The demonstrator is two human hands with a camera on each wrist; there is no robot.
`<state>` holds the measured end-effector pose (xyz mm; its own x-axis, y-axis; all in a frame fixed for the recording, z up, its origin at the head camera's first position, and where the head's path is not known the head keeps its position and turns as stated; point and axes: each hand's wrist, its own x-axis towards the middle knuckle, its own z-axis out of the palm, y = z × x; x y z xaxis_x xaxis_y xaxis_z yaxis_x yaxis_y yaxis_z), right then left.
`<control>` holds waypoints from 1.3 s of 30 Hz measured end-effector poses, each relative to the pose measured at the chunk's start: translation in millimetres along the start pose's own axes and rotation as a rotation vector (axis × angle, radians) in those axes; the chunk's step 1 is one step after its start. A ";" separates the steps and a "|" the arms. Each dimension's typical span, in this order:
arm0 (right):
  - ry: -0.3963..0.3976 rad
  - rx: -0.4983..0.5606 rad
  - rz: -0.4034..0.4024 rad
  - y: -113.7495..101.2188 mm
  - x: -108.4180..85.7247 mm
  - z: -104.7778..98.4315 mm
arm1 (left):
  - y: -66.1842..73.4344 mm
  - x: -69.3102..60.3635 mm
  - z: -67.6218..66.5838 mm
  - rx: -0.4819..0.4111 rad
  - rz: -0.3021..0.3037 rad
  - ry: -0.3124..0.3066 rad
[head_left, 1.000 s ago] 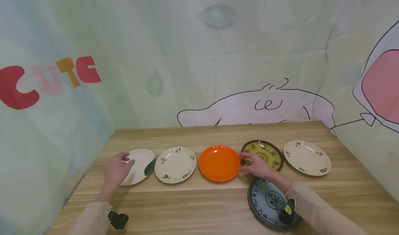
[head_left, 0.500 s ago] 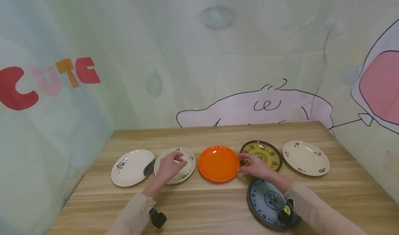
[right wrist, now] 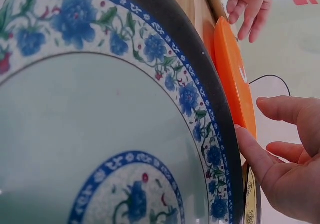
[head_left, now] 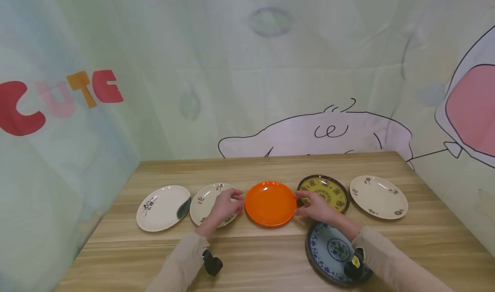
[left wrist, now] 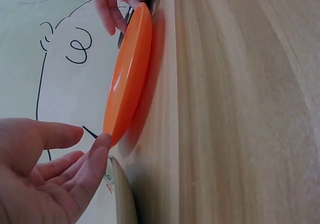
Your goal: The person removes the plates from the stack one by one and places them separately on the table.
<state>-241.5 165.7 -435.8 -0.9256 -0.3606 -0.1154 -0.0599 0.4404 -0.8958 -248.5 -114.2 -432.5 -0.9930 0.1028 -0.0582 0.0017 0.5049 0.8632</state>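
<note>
An orange plate lies on the table between my two hands. My left hand reaches over a cream flower-patterned plate; in the left wrist view a fingertip meets the orange plate's rim and the other fingers are apart from it. On the opposite side, my right hand touches the orange plate's edge with a fingertip, the rest of its fingers spread. That hand partly covers a yellow-green plate with a dark rim. A blue-and-white plate lies under the right wrist, and fills much of the right wrist view.
At the left end of the row is a white plate with a dark green leaf. Another cream patterned plate sits at the right end. The wooden table backs onto a printed cloth.
My left hand has moved rightward from the white leaf plate, across the cream plate, to the orange plate's left edge. My right hand has stayed at its right edge.
</note>
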 end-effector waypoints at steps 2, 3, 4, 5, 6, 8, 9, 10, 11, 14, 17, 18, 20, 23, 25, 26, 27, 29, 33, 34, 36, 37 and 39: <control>0.003 0.000 0.003 -0.4 -0.1 0.4 | 0.9 -0.8 0.9 0.007 0.002 -0.020; 0.006 0.001 0.006 -0.8 -0.2 0.6 | 1.3 -1.3 1.3 0.007 0.006 -0.031; 0.009 -0.001 0.008 -0.9 -0.3 1.0 | 1.9 -2.0 1.7 0.005 0.011 -0.040; 0.012 0.001 0.012 -1.1 -0.2 1.2 | 2.5 -2.6 2.1 -0.004 0.012 -0.047; 0.013 0.000 0.014 -1.3 -0.2 1.4 | 3.1 -3.2 2.4 -0.007 0.017 -0.052; 0.013 0.001 0.013 -1.3 -0.2 1.6 | 4.1 -4.1 3.0 -0.009 0.031 -0.055; 0.013 0.001 0.011 -1.1 0.1 1.6 | 4.5 -4.4 3.4 -0.004 0.031 -0.055; 0.013 0.000 0.008 -0.6 0.3 1.6 | 4.9 -4.4 3.8 0.009 0.035 -0.055; 0.012 0.003 0.006 -0.3 0.6 1.5 | 5.1 -4.4 4.2 0.032 0.039 -0.056; 0.009 0.007 -0.003 1.1 1.5 1.4 | 5.5 -3.3 5.7 0.106 0.060 -0.064; 0.012 0.010 0.002 2.4 2.5 2.0 | 6.1 -1.6 8.0 0.168 0.075 -0.076; 0.011 0.006 0.003 2.6 2.6 2.2 | 6.5 -1.1 8.9 0.173 0.075 -0.082; 0.013 0.001 0.010 2.9 3.3 2.6 | 6.7 0.6 11.1 0.172 0.057 -0.092; 0.020 -0.008 0.018 3.6 4.1 3.4 | 6.4 2.8 13.6 0.147 0.024 -0.102; 0.027 -0.010 0.021 3.8 4.6 4.0 | 4.9 4.7 14.8 0.135 0.011 -0.095; 0.032 -0.011 0.023 4.2 5.0 4.3 | 4.1 5.6 15.1 0.125 0.003 -0.090; 0.036 -0.016 0.023 4.5 5.3 4.5 | 3.4 6.3 15.1 0.111 -0.005 -0.085; 0.044 -0.024 0.024 4.5 5.7 4.7 | 1.4 7.9 14.9 0.086 -0.013 -0.077; 0.058 -0.033 0.031 4.1 6.1 5.0 | -0.9 10.0 14.2 0.012 -0.046 -0.076; 0.058 -0.033 0.031 4.1 6.2 5.1 | -1.3 10.3 14.0 -0.001 -0.052 -0.079; 0.057 -0.029 0.030 4.2 6.3 5.2 | -1.9 10.7 13.6 -0.028 -0.066 -0.088; 0.055 -0.025 0.027 4.2 6.0 5.3 | -2.4 11.0 13.3 -0.040 -0.073 -0.092; 0.050 -0.018 0.023 4.2 5.7 5.4 | -3.3 10.9 12.6 -0.057 -0.076 -0.097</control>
<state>-245.0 161.1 -442.6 -0.9444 -0.3083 -0.1140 -0.0445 0.4635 -0.8850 -257.9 -103.9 -442.3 -0.9739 0.1499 -0.1706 -0.0829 0.4648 0.8815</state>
